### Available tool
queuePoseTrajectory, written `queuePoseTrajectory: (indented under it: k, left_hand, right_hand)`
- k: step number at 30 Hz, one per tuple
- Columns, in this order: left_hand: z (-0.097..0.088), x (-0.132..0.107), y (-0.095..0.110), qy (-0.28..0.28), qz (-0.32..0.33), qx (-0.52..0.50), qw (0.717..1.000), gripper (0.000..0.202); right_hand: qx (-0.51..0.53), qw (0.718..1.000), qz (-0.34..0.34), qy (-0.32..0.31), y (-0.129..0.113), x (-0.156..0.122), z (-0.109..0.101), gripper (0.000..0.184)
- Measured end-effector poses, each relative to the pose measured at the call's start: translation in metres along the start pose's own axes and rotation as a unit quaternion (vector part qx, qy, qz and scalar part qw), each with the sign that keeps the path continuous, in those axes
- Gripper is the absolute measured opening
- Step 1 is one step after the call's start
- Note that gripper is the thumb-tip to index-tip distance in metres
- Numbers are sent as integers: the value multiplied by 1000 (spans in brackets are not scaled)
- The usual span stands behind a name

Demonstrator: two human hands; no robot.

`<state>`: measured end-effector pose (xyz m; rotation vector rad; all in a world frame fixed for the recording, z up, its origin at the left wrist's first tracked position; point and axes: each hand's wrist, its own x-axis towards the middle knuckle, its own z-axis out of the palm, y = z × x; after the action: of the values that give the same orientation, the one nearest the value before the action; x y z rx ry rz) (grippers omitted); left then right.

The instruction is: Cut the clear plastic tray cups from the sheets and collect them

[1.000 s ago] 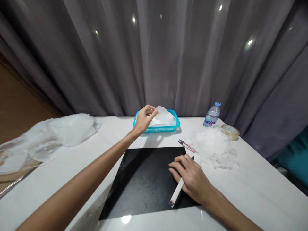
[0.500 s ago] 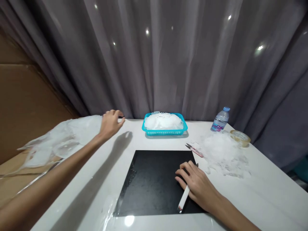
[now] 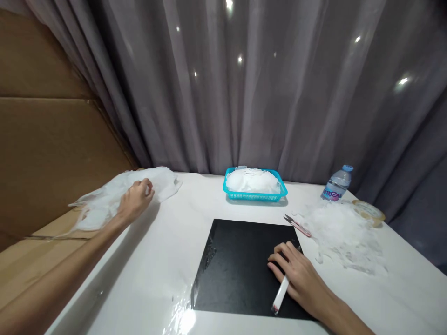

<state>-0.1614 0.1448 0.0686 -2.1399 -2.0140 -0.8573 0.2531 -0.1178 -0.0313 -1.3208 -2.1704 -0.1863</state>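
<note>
My left hand [image 3: 136, 200] hovers at the front of a heap of thin white sheets [image 3: 164, 181] on the left. Its fingers are loosely curled, thumb and forefinger a little apart, and I see nothing held. My right hand [image 3: 296, 274] rests over the right side of a flat black board [image 3: 237, 265]. It is closed round a slim white-handled tool [image 3: 280, 295]; the handle sticks out below the palm and a small grey tip shows beyond the fingers. Just past that hand lie pink-handled thread snips [image 3: 298, 226].
A turquoise basket [image 3: 256, 197] full of white pieces stands at the back. To the right are a heap of clear and white scraps [image 3: 342, 232], a water bottle [image 3: 337, 184] and a roll of tape [image 3: 370, 211]. Cardboard [image 3: 52, 158] borders the left.
My left hand has moved left and down towards the white sheets. The view has swung left, so the table things appear further right. My right hand still grips the white-handled tool.
</note>
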Motion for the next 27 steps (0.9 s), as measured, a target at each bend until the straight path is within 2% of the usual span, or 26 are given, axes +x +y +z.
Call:
queuePoseTrajectory:
  k: [4, 7, 10, 13, 16, 19, 20, 22, 24, 27]
  left_hand:
    - [-6, -7, 6, 44, -9, -61, 997, 14]
    - [-13, -10, 18, 101, -6, -122, 987, 16]
    - [-19, -8, 40, 170, 9, -191, 967, 12]
    - [-22, -17, 72, 195, 40, -248, 948, 16]
    - [-18, -48, 107, 138, 95, -284, 944, 25]
    - [-6, -101, 138, 61, 156, -280, 945, 29]
    - [0, -120, 146, 11, 195, -261, 945, 32]
    - [13, -158, 159, -43, 267, -225, 936, 30]
    - [25, -191, 169, -89, 311, -194, 926, 32]
    - [36, -227, 182, -164, 323, -174, 916, 31]
  right_hand:
    - [4, 1000, -5, -5, -1, 0, 0, 17]
    - [7, 1000, -7, -7, -1, -1, 1, 17]
    - [7, 1000, -9, -6, -1, 0, 2, 17]
    - [11, 1000, -9, 2, -1, 0, 1, 19]
    - [7, 1000, -9, 14, -1, 0, -2, 20]
    - [0, 1000, -5, 12, -1, 1, -4, 20]
    - [-1, 1000, 0, 12, -1, 1, -4, 21]
    - [3, 1000, 18, 12, 0, 1, -4, 23]
    - [17, 999, 44, 10, 1, 1, -4, 27]
    - [54, 995, 79, -12, 2, -1, -5, 29]
